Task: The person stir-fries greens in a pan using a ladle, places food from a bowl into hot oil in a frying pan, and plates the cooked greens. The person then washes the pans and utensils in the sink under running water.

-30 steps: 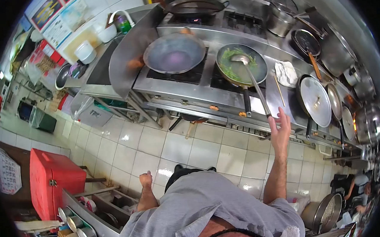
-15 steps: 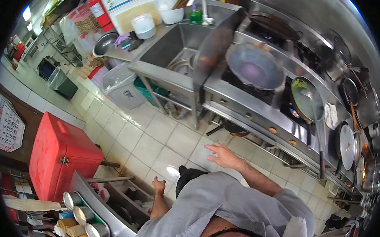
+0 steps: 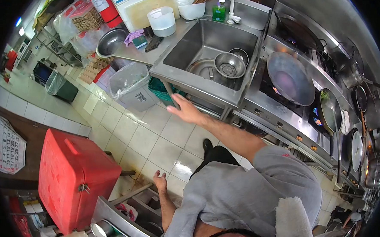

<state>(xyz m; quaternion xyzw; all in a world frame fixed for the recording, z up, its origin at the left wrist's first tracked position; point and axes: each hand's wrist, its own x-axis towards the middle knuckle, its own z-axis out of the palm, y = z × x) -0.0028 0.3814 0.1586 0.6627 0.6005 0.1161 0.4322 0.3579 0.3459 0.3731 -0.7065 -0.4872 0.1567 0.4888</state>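
Observation:
My right hand [image 3: 185, 109] is stretched out in front of the sink's [image 3: 209, 81] near edge, fingers apart, with nothing in it. Lower down, my left hand [image 3: 160, 180] hangs over the tiled floor beside the drawers, its fingers loosely spread and empty. Inside the sink lie a metal strainer bowl [image 3: 230, 65] and a round metal pan. On the stove at the right stand a large wok [image 3: 291, 78] and a pan [image 3: 328, 107] with green vegetables, a long ladle resting in it.
A red cooler box [image 3: 77, 176] stands at the left. Grey and green bins [image 3: 132, 85] are under the counter [image 3: 152, 52], which holds a metal bowl [image 3: 112, 42] and a white tub [image 3: 162, 21]. More pans line the right side.
My right hand has let go of the ladle and moved left toward the sink. The view has turned left, bringing the whole sink into sight. My left hand's fingers have opened.

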